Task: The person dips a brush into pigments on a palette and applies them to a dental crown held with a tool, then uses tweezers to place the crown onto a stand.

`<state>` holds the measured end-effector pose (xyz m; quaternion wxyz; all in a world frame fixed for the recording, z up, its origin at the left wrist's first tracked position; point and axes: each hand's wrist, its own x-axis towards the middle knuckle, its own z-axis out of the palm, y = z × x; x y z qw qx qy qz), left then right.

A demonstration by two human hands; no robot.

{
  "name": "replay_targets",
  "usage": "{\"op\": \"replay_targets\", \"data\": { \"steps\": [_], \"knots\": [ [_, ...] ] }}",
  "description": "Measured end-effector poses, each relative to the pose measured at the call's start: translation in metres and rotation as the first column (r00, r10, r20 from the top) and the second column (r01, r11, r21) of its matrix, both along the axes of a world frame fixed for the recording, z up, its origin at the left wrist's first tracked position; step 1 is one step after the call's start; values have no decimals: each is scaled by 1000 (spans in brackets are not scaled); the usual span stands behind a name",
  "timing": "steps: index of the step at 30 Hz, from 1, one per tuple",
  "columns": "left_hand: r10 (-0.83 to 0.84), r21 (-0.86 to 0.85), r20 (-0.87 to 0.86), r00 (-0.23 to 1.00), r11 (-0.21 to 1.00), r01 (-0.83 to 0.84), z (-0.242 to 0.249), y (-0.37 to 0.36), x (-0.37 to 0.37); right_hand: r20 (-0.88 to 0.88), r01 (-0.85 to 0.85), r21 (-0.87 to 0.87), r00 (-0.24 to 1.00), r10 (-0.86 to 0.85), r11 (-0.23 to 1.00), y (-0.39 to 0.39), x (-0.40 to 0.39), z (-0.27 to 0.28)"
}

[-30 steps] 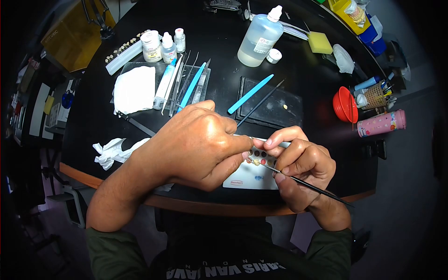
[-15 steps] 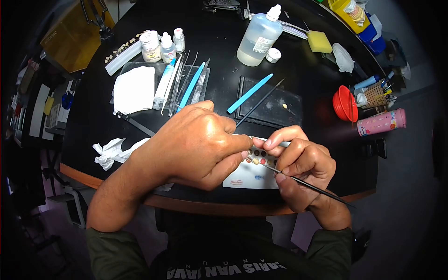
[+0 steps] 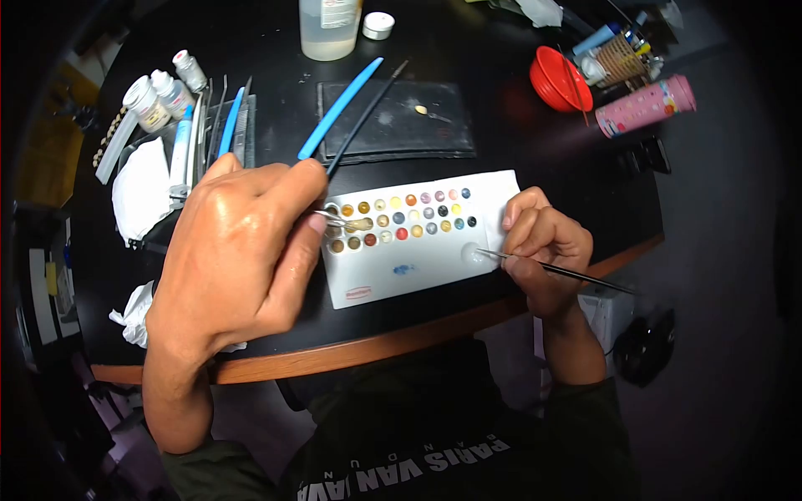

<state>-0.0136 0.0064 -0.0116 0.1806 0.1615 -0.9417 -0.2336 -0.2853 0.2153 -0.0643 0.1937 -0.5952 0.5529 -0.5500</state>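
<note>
My left hand (image 3: pixel 242 250) is closed on a slim metal holder (image 3: pixel 332 219), whose tip carries a small tan, tooth-like piece (image 3: pixel 359 224). That piece overlaps the left columns of colour spots on a white palette card (image 3: pixel 443 271). In my right hand (image 3: pixel 547 246), the fingers pinch a thin paintbrush (image 3: pixel 576 274) with a dark handle. Its fine tip reaches a round translucent spot (image 3: pixel 473 254) near the card's right side. Left of this spot, a blue smear (image 3: pixel 404 270) marks the card.
Behind the card lies a dark slab (image 3: pixel 409 125) with a blue-handled tool (image 3: pixel 341 108) and another brush (image 3: pixel 365 117) across it. Bottles (image 3: pixel 146 104) and instruments stand at left. A large bottle (image 3: pixel 328 33), a red bowl (image 3: pixel 558 79) and a pink flask (image 3: pixel 645 107) are farther back.
My hands have moved apart, uncovering the card's colour spots. The brush tip has gone from beside the left fingers to the translucent spot. The camera view has shifted.
</note>
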Motion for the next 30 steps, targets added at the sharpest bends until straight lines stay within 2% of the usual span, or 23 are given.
{"op": "replay_targets", "data": {
  "steps": [6,9,18,21,24,30],
  "knots": [
    [9,-143,-17,1000,990,-11,-1,3,-6,45,-8,88,999,5,996,2,6,0],
    [1,-177,-42,999,984,-8,-2,1,-7,8,-23,49,1000,22,999,1,3,-5],
    [-1,-176,-48,999,984,-7,0,4,-10,16,0,55,1000,-1,999,0,9,-5],
    [-1,-119,0,1000,993,1,0,4,-8,14,-2,55,1000,1,999,0,8,-5],
    [-30,-95,-25,999,995,28,-3,2,-8,12,-12,65,1000,12,998,0,8,-4],
    [-68,-108,-54,996,992,62,-4,-1,-5,-11,23,-110,1000,-25,994,-3,5,-2]
  ]
}}
